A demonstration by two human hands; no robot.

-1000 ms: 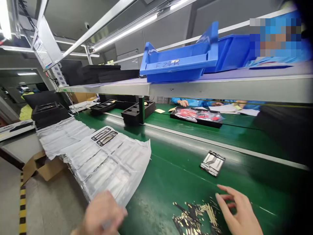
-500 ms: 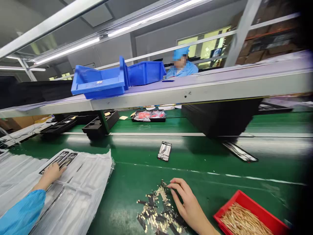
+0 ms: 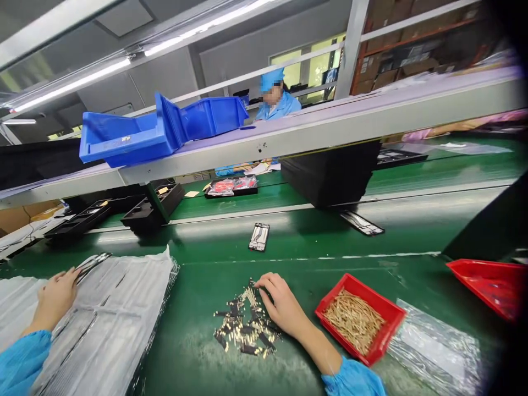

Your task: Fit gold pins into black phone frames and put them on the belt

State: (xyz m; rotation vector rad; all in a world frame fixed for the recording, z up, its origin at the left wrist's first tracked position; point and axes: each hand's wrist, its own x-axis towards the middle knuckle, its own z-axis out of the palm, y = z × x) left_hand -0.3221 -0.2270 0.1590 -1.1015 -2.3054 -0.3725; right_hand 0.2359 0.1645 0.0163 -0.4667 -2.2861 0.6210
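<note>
My left hand (image 3: pixel 55 300) is closed around the edge of thin dark phone frames (image 3: pixel 94 264), tilted up over a white plastic moulded tray (image 3: pixel 136 297); how many it holds is unclear. My right hand (image 3: pixel 278 300) rests at the upper right edge of a loose pile of small black and gold flex cables (image 3: pixel 247 330). Its fingers are bent, with a small gap between thumb and forefinger, and I see nothing held. To its right, a red bin (image 3: pixel 373 352) contains many thin gold-brown strips (image 3: pixel 352 319).
A phone frame (image 3: pixel 259 237) lies on the green belt (image 3: pixel 198 308), with further frames (image 3: pixel 363 224) beside a black stack (image 3: pixel 330 176). Clear plastic bags (image 3: pixel 437 352) and another red bin (image 3: pixel 474 275) are at right. Blue bins (image 3: pixel 132 137) stand on the shelf; a co-worker (image 3: pixel 276 99) sits beyond.
My left hand has raised the phone frames off the tray and tilted them. My right hand stays at the pile's edge. The view has turned right, showing more bins and bags.
</note>
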